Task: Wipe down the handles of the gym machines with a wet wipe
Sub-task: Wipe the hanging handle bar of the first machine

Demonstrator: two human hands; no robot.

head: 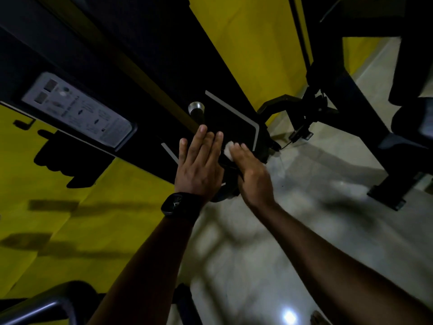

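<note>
1. Pressing flat against a black gym machine part (234,123), the left hand (199,167) has its fingers extended and together – gripping nothing.
2. Right hand (253,177) is closed over a white wet wipe (228,148), holding it against the dark surface just beside the left hand's fingertips.
3. Metal-capped handle (196,110) stands just above the left fingertips – contact cannot be determined.
4. Black watch (174,205) sits on the left wrist.
5. Instruction label (77,109) is fixed to the frame, well left of both hands.
</note>
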